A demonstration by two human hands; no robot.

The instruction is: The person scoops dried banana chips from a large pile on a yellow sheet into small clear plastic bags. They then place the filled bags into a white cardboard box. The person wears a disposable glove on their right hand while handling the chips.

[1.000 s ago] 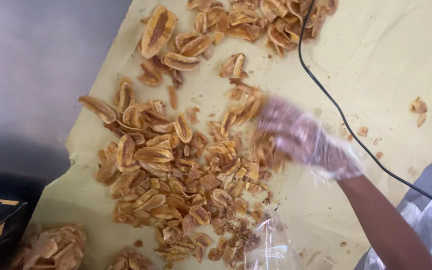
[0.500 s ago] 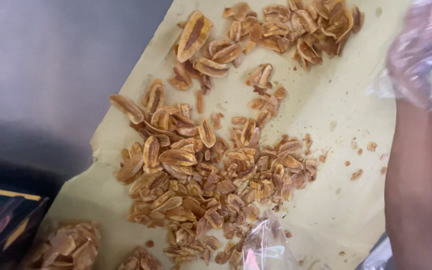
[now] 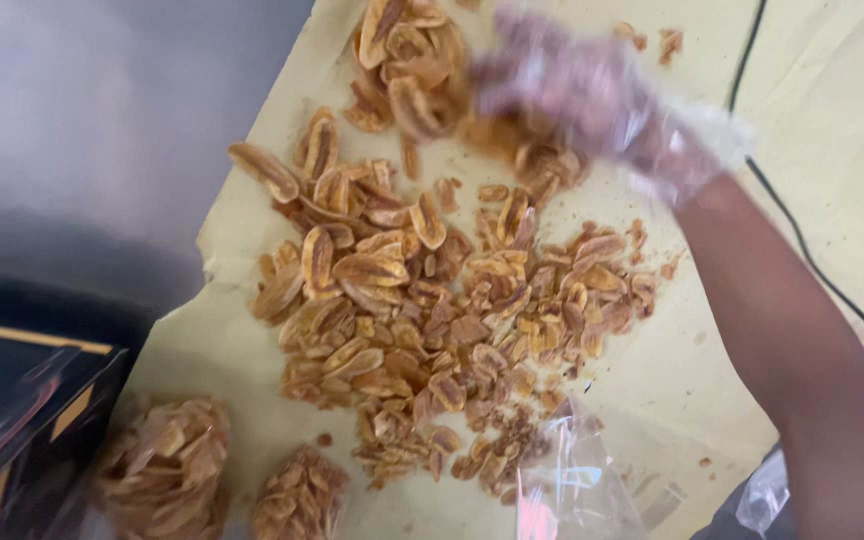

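Banana chips (image 3: 432,320) lie heaped on yellow paper (image 3: 712,380) on the worktop, below and leftward of the blurred, gloved right hand (image 3: 582,90), which hovers over the upper cluster, grip unclear; left hand unseen.

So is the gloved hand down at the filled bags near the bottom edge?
No, the right hand is over the chips at the top, far from the filled bags.

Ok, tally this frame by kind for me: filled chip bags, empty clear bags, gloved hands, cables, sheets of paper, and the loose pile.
Filled chip bags: 2
Empty clear bag: 1
Gloved right hand: 1
Black cable: 1
Yellow paper sheet: 1
Loose chip pile: 1
Total: 7
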